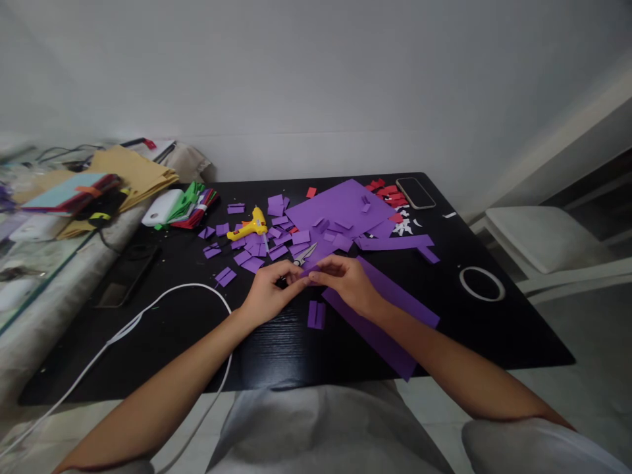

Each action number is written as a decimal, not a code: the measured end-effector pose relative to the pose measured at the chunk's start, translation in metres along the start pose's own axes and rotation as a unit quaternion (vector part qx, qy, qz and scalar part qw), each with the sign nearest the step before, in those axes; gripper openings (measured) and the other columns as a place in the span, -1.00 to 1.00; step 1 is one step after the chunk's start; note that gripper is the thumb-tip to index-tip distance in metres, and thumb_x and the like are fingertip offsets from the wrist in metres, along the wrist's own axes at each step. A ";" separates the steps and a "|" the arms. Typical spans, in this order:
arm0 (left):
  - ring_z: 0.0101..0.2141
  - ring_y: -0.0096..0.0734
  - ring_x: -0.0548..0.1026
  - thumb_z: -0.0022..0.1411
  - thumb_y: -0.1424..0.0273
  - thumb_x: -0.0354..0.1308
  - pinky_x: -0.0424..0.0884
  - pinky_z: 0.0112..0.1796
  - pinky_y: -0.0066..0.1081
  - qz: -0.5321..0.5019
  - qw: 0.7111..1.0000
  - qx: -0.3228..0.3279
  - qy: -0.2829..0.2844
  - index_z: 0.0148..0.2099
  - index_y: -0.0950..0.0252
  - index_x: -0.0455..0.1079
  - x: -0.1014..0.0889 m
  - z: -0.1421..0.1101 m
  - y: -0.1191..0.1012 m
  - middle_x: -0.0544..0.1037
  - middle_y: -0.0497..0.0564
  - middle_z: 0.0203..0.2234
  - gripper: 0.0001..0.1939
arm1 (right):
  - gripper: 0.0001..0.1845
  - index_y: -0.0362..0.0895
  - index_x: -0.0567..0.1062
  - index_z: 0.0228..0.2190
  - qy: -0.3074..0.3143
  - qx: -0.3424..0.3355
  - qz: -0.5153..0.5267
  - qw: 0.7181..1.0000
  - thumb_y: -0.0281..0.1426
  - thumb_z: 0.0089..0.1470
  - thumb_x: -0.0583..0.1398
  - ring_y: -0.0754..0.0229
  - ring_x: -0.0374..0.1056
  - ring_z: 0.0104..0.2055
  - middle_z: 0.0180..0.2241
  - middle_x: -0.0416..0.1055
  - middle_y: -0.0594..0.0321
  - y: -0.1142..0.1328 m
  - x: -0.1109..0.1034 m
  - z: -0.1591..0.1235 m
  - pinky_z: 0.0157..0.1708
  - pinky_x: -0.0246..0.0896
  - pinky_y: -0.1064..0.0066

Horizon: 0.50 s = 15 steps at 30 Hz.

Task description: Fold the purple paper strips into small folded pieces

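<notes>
My left hand (277, 284) and my right hand (347, 279) meet over the middle of the black table, pinching a small piece of purple paper (310, 270) between them. Just beyond the fingers lie scissors (305, 254), their blades pointing away to the right. A folded purple paper piece (316, 315) rests on the table below my hands. Under my right forearm is a large purple sheet (395, 309). Several small folded purple pieces (254, 249) are scattered to the left and ahead, around a yellow glue gun (249, 225).
A wide purple sheet (345, 204) lies at the back, beside red and white scraps (390, 192) and a phone (415, 193). A tape ring (482, 284) is at right. A white cable (197, 286) loops across the left. Coloured paper bundles (190, 205) sit at back left.
</notes>
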State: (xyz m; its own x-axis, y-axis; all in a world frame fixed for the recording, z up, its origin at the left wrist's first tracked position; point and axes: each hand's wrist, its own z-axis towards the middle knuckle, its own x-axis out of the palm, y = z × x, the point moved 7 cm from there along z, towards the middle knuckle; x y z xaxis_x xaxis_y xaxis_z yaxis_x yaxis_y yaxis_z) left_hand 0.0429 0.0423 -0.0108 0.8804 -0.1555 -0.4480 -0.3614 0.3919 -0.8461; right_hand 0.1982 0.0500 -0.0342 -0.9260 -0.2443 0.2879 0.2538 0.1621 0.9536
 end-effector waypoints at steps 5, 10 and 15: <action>-0.44 -0.44 0.46 0.28 0.21 0.29 0.36 -0.38 -0.43 -0.013 1.000 -0.014 -0.001 -0.30 0.28 0.53 0.000 -0.001 0.007 0.56 -0.03 -0.46 -0.77 | -0.71 -0.14 0.61 -0.47 -0.007 -0.001 -0.020 1.000 -0.25 -0.20 0.50 0.24 0.49 -0.37 -0.45 0.56 0.31 0.000 -0.002 0.002 -0.19 0.48 0.30; -0.43 -0.42 0.48 0.24 0.23 0.32 0.36 -0.37 -0.45 -0.029 0.999 -0.026 -0.010 -0.31 0.28 0.55 -0.002 0.000 0.009 0.59 -0.02 -0.45 -0.79 | -0.71 -0.16 0.61 -0.47 -0.013 0.004 -0.021 1.000 -0.25 -0.20 0.49 0.25 0.48 -0.38 -0.46 0.56 0.31 -0.003 -0.004 0.003 -0.21 0.46 0.32; -0.42 -0.42 0.48 0.21 0.26 0.36 0.36 -0.36 -0.45 -0.039 0.999 -0.024 -0.016 -0.33 0.27 0.57 -0.004 0.002 0.008 0.59 -0.02 -0.44 -0.82 | -0.77 -0.14 0.62 -0.47 -0.015 -0.031 -0.071 0.997 -0.24 -0.09 0.44 0.26 0.45 -0.39 -0.47 0.55 0.30 0.005 -0.004 0.002 -0.25 0.40 0.36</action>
State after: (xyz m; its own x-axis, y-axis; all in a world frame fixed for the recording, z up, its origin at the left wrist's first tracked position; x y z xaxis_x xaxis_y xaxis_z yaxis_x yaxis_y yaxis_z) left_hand 0.0373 0.0474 -0.0153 0.9155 -0.1545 -0.3714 -0.3051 0.3351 -0.8914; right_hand 0.2030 0.0540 -0.0307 -0.9614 -0.2316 0.1487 0.1362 0.0688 0.9883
